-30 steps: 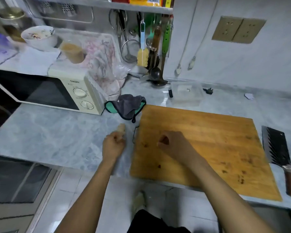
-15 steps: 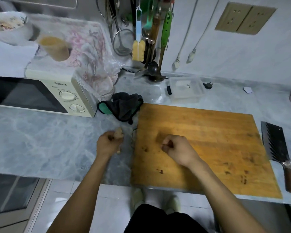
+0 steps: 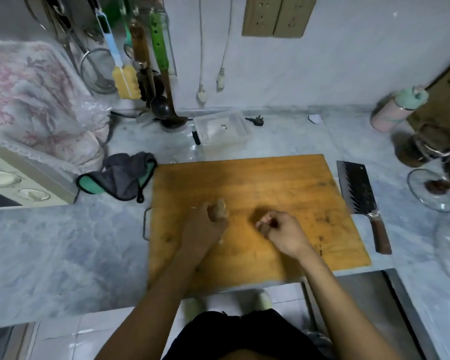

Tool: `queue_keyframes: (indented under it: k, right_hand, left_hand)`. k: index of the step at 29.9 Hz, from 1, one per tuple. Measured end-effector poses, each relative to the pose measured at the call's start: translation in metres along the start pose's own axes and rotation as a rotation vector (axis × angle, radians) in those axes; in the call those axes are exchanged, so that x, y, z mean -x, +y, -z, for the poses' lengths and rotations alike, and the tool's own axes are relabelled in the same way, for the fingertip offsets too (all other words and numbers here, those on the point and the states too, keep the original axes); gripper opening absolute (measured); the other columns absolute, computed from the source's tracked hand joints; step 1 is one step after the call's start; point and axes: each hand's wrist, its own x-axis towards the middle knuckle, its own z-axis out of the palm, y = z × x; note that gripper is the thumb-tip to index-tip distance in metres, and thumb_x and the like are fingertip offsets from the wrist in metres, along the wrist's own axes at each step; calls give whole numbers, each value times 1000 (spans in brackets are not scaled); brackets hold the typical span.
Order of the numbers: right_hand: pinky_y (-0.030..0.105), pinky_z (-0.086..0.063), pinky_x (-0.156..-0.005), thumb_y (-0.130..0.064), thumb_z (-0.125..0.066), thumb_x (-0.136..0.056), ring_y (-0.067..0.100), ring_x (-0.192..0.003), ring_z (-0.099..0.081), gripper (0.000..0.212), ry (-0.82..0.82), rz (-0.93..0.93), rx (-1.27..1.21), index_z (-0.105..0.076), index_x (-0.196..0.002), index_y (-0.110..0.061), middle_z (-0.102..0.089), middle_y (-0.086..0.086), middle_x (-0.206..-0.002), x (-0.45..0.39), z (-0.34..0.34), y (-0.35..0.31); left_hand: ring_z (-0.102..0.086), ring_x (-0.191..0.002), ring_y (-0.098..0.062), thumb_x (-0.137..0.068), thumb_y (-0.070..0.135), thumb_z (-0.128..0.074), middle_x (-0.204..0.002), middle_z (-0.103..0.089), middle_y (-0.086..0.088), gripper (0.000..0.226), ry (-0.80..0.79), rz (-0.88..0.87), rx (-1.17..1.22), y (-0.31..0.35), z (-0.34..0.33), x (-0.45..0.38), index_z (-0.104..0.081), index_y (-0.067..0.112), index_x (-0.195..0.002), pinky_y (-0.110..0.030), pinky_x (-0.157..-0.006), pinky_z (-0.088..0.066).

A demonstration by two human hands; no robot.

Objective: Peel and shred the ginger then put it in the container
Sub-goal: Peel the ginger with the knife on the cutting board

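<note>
Desk (image 3: 63,242) of grey marble, carrying everything. Wooden cutting board (image 3: 257,193) laid flat at its near edge, bare but for dark flecks. Cleaver (image 3: 359,188) flat just beside the board's right edge, handle toward the body, untouched. Clear container (image 3: 220,128) beyond the board's far edge, near the wall, apparently empty — too blurred to be sure. Left hand (image 3: 205,224) over the board's left half, closed on the ginger (image 3: 220,207), pale knob poking up past the knuckles. Right hand (image 3: 281,227) just beside it, fingers curled together in a loose fist; whether anything sits pinched inside, impossible to tell.

Step in hand, by the look of it: peeling. Best done low over the board so scraps land there — firm grip with the left, knob turned a little after each scrape, thin strokes away from the thumb. Shredding not yet begun.
</note>
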Motion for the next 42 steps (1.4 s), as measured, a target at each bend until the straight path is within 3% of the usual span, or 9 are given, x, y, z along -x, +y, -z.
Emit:
queue_keyframes:
  k: [4, 8, 11, 15, 19, 24, 30, 37, 42]
  right_hand:
    - [25, -44, -67, -18, -69, -91, 12, -71, -58, 20, -12, 25, 3, -62, -73, -19, -65, 0, -72, -4, 27, 21]
    - [11, -38, -50, -19, -66, -94, 8, -61, -54, 20, -26, 80, 17, -60, -75, -19, -57, -8, -66, -11, 48, 33]
    - [20, -50, -47, -21, -64, -97, 16, -71, -64, 10, -74, 77, -7, -67, -90, -16, -63, -5, -79, -16, 59, 43]
    - [25, -47, -71, -25, -64, -96, 15, -88, -62, 13, -28, 100, 47, -71, -96, -14, -69, 0, -94, -20, 80, 64]
    - [23, -47, -68, -22, -63, -96, 9, -81, -60, 8, 105, 5, -40, -67, -91, -17, -65, -6, -87, -14, 118, 104]
    - [39, -49, -75, -15, -56, -91, 33, -96, -59, 17, 341, -228, 201, -60, -104, -6, -59, 12, -107, -13, 176, 173]
    - [42, -43, -99, -15, -47, -101, 37, -127, -45, 42, 264, -380, 233, -39, -140, 0, -42, 21, -140, -26, 191, 216]
    - [42, -52, -70, -20, -67, -79, 28, -79, -61, 11, 272, -424, -371, -58, -79, -13, -62, 11, -81, -33, 212, 235]
    - [37, -50, -59, -16, -60, -93, 23, -58, -56, 21, 278, -267, -526, -52, -74, -13, -56, 12, -66, -17, 196, 200]
  left_hand:
    - [-66, -67, -15, -89, 47, -62, -83, -69, 1, 35, 109, 26, -23, 27, -34, -17, -59, 14, -98, -21, -60, -49]
    - [-60, -104, -31, -93, 44, -60, -126, -55, -15, 46, 126, 111, -185, 31, -54, -24, -56, 10, -124, -37, -84, -49]
    - [-55, -111, -33, -89, 44, -64, -127, -56, -16, 51, 212, 85, -229, 36, -54, -16, -57, 10, -128, -41, -93, -50]
    - [-60, -100, -22, -91, 30, -67, -109, -64, -4, 35, 259, -91, -134, 67, -58, 8, -63, 13, -121, -24, -81, -46]
    - [-61, -83, -7, -91, 23, -69, -88, -66, 11, 21, 43, -231, -18, 117, -95, 14, -67, 19, -112, 1, -67, -37]
    - [-62, -92, -13, -93, 24, -67, -103, -69, 0, 24, -190, -347, -81, 175, -159, 2, -69, 14, -114, -14, -74, -42]
    - [-61, -95, -12, -94, 24, -65, -99, -67, 4, 18, -297, -352, -101, 204, -207, 12, -70, 17, -110, -19, -76, -41]
    - [-64, -91, -8, -94, 12, -62, -95, -72, 5, 14, -229, -189, 85, 186, -193, 17, -74, 19, -94, -11, -79, -44]
    - [-61, -81, -6, -96, 8, -58, -90, -71, 7, 17, -89, -69, 181, 153, -160, 18, -73, 15, -93, -5, -67, -42]
